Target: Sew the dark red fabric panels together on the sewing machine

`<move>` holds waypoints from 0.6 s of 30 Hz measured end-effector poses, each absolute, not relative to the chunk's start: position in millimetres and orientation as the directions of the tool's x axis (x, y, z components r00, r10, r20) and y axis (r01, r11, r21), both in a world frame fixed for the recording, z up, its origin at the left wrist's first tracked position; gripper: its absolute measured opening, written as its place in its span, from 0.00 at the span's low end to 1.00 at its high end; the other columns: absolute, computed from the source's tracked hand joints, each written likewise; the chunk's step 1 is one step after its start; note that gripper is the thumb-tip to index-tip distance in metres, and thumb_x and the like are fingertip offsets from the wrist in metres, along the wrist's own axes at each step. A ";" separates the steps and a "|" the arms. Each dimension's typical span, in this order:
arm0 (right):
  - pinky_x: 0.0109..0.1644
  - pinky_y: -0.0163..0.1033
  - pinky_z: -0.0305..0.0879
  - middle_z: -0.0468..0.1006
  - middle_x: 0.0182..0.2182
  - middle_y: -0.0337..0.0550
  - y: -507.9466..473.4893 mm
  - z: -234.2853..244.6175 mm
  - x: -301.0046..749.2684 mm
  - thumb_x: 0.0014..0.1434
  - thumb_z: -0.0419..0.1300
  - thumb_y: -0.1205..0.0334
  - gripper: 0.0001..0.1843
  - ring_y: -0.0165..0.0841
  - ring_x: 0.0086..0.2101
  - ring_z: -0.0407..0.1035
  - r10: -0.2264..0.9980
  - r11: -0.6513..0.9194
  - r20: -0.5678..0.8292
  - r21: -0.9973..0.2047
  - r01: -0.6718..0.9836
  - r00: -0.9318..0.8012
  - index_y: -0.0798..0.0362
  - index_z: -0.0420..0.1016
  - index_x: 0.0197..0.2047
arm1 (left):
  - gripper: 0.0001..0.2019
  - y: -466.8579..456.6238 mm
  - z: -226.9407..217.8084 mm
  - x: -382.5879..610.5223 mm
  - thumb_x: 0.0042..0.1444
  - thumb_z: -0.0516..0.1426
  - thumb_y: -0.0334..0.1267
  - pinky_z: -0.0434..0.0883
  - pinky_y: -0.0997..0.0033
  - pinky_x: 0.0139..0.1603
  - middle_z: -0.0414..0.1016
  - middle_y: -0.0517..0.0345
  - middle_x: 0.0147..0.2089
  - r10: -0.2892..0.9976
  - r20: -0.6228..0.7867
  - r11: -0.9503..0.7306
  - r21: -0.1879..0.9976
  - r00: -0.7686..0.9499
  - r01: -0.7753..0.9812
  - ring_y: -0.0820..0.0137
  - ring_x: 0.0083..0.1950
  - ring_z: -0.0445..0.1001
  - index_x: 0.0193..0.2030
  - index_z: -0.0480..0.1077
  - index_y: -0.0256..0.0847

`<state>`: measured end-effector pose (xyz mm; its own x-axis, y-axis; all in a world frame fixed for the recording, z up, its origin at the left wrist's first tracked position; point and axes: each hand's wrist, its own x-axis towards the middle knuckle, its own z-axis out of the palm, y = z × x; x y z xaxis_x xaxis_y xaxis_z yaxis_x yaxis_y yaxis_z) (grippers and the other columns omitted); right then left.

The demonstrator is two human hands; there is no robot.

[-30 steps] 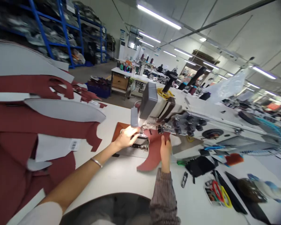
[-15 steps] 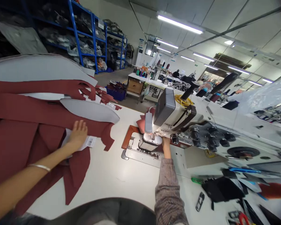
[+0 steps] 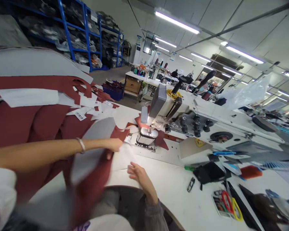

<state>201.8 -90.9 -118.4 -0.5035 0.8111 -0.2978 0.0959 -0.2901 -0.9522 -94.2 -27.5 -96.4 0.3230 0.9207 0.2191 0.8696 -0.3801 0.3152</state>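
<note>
My left hand [image 3: 113, 145] pinches the edge of a maroon leather-like piece with a grey backing [image 3: 91, 157], which is blurred by motion and hangs over the table edge. My right hand [image 3: 140, 175] lies open on the white sewing table [image 3: 173, 170], holding nothing, fingers spread, a little in front of the sewing machine [image 3: 163, 109]. Under the machine's presser foot [image 3: 146, 136] sits another maroon piece [image 3: 160, 138]. To my left rises a large stack of maroon pieces [image 3: 31, 125] with grey sheets and barcode labels [image 3: 80, 116].
A tray of scissors and small tools [image 3: 225, 202] and a black pouch [image 3: 208, 171] lie on the table's right side. A control panel with black knobs [image 3: 190, 125] adjoins the machine. Blue shelving [image 3: 69, 32] holds bagged stock behind, and other workbenches stand farther back.
My left hand has gone from lying flat on the stack to gripping a piece and pulling it toward me. My right hand has withdrawn from beside the machine's needle area to the table near me.
</note>
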 end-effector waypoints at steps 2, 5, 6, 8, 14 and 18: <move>0.60 0.53 0.68 0.73 0.60 0.53 -98.8 -115.2 181.1 0.51 0.68 0.36 0.44 0.47 0.59 0.69 0.839 -0.217 -0.189 -0.976 0.005 -0.510 0.48 0.69 0.65 | 0.13 -30.8 -109.2 -37.8 0.67 0.58 0.46 0.77 0.66 0.41 0.77 0.54 0.47 0.897 0.129 -0.438 0.384 0.422 0.813 0.69 0.41 0.76 0.49 0.73 0.38; 0.65 0.53 0.63 0.75 0.58 0.49 -98.2 -109.0 194.3 0.48 0.72 0.49 0.39 0.48 0.59 0.69 0.903 -0.121 -0.110 -0.993 0.000 -0.415 0.48 0.71 0.62 | 0.14 -49.2 -116.2 5.8 0.71 0.51 0.44 0.73 0.72 0.36 0.76 0.58 0.36 0.861 0.130 -0.492 0.458 0.492 0.740 0.72 0.34 0.73 0.42 0.73 0.40; 0.65 0.53 0.64 0.77 0.56 0.49 -99.0 -107.8 209.5 0.47 0.72 0.52 0.36 0.48 0.57 0.70 0.913 -0.112 -0.108 -0.994 0.013 -0.393 0.49 0.73 0.59 | 0.15 -58.0 -115.8 8.6 0.72 0.48 0.44 0.72 0.71 0.38 0.76 0.57 0.36 0.851 0.154 -0.511 0.466 0.502 0.722 0.70 0.36 0.73 0.42 0.73 0.41; 0.61 0.54 0.67 0.79 0.53 0.48 -107.4 -108.6 248.4 0.47 0.71 0.55 0.31 0.49 0.53 0.73 0.928 -0.135 -0.133 -0.991 0.019 -0.349 0.49 0.74 0.56 | 0.16 -78.3 -114.8 4.8 0.71 0.48 0.46 0.71 0.67 0.44 0.76 0.53 0.40 0.830 0.198 -0.549 0.461 0.522 0.697 0.66 0.42 0.73 0.42 0.73 0.41; 0.56 0.61 0.71 0.80 0.53 0.41 -167.8 -124.1 334.2 0.50 0.63 0.59 0.30 0.54 0.52 0.75 0.974 -0.109 -0.171 -0.930 0.351 -0.150 0.32 0.72 0.58 | 0.24 -131.7 -133.9 22.3 0.62 0.55 0.62 0.67 0.61 0.48 0.72 0.49 0.44 0.688 0.400 -0.717 0.248 0.605 0.652 0.59 0.46 0.69 0.43 0.70 0.40; 0.51 0.61 0.75 0.70 0.63 0.52 -177.4 -90.5 324.1 0.64 0.48 0.64 0.25 0.56 0.56 0.71 0.995 0.098 0.071 -0.363 0.927 -0.077 0.46 0.77 0.59 | 0.26 -133.1 -138.4 50.3 0.69 0.46 0.60 0.62 0.65 0.37 0.68 0.55 0.31 0.461 0.621 -0.851 0.108 0.634 0.514 0.66 0.33 0.64 0.32 0.66 0.40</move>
<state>324.1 -177.4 -90.5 -0.0772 0.9945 0.0705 0.9266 0.0977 -0.3632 50.3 -133.1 -138.4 0.6335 0.4611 0.6213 0.5135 -0.8512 0.1082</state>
